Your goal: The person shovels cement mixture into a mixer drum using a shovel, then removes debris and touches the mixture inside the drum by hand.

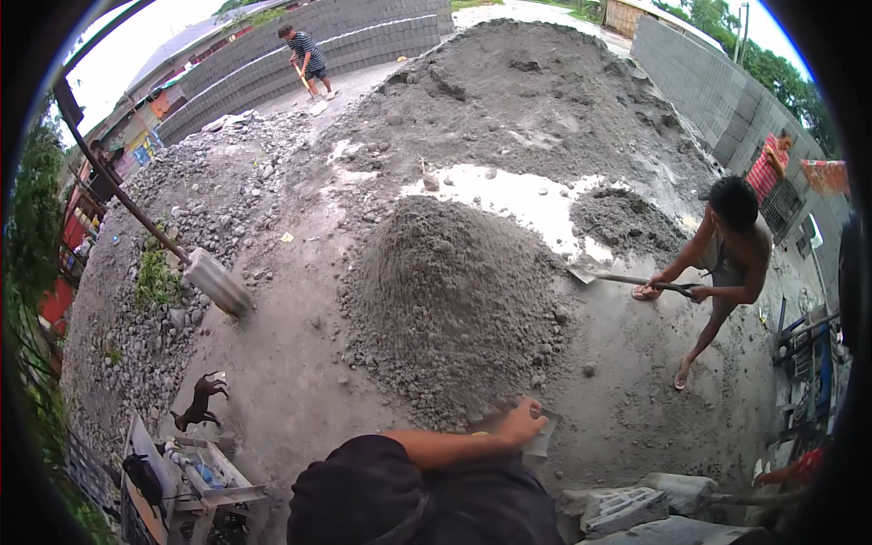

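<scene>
My left arm comes out of a dark sleeve and reaches across to the right, a yellowish band at the wrist. At its end my left hand [521, 423] is closed on a flat grey plate-like piece [541, 438], perhaps the blade of a tool; its handle cannot be made out. This piece is at the near foot of a large heap of grey sand and gravel mix [454, 291]. Dark cloth [481, 509] of my clothing fills the lower middle. My right hand does not show.
A person [740, 245] at the right works a shovel [627, 279] beside the heap. Another with a shovel [311, 65] stands far left, and one in red stripes [770, 168] far right. A dog [200, 401], a concrete-footed post [218, 282] and concrete blocks [627, 510] are around.
</scene>
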The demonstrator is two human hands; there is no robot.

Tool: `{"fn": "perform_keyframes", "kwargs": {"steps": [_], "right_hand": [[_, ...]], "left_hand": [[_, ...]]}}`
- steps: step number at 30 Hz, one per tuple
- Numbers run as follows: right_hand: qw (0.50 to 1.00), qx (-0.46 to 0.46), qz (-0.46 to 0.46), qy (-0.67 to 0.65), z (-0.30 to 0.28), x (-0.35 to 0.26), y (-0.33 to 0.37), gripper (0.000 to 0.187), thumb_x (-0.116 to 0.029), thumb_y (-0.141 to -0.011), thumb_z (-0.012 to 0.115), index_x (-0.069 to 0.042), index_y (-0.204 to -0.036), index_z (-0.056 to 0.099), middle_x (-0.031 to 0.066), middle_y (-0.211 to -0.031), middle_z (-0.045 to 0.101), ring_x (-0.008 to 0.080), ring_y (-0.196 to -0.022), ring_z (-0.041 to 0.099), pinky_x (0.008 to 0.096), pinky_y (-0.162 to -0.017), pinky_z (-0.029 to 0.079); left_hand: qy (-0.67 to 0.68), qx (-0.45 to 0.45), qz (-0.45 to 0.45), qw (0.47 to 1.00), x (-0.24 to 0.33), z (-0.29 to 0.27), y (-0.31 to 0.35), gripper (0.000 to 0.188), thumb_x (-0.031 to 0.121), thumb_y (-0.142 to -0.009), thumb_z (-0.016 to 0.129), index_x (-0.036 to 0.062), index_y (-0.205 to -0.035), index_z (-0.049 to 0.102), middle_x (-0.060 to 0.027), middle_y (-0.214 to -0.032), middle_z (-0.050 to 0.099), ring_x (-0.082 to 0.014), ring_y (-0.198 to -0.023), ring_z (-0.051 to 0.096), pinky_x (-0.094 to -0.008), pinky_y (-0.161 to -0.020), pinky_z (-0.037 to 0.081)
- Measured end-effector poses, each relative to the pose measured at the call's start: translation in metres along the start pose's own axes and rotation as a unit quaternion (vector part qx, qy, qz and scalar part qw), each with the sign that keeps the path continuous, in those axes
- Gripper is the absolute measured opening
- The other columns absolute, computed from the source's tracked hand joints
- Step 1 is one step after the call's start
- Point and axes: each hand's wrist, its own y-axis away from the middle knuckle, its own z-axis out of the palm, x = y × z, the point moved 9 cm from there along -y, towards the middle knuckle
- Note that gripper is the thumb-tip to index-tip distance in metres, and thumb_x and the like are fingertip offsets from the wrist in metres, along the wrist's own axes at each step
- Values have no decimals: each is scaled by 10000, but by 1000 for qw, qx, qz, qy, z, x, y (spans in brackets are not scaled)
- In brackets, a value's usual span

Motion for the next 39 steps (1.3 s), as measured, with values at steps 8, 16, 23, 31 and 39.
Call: {"fn": "perform_keyframes", "kwargs": {"steps": [8,16,23,31,39], "right_hand": [[1000,-5,10,5,3,5,-4,413,-321,-920,520,59,-854,668,229,-837,653,371,-763,610,451,-697,473],[1000,-6,20,4,4,17,-6,465,-341,-928,487,70,-814,675,255,-805,651,405,-742,609,476,-678,472],[999,-37,-4,24,-5,-6,6,513,-365,-936,488,118,-916,660,317,-899,635,461,-823,605,513,-750,457],[998,-50,22,21,4,23,-5,510,-382,-923,516,107,-946,657,292,-903,651,440,-820,615,497,-747,466],[998,-45,10,34,7,17,-10,528,-407,-928,495,93,-948,663,280,-912,656,430,-834,620,490,-758,471]], "left_hand": [[-60,-9,72,996,32,58,6,461,309,-765,658,97,-1147,511,-170,-954,659,-341,-914,632,-419,-801,492],[15,-40,44,998,32,55,18,439,268,-742,650,86,-1113,500,-193,-961,623,-336,-878,608,-413,-777,480],[29,-12,44,999,19,32,26,443,239,-729,667,83,-1111,505,-176,-908,636,-299,-802,616,-400,-740,485],[23,-21,52,998,17,28,23,428,260,-756,669,88,-1115,511,-177,-907,638,-291,-797,625,-394,-734,489],[45,-34,25,998,17,24,22,415,252,-765,676,90,-1111,512,-164,-941,636,-294,-819,623,-387,-741,488]]}}
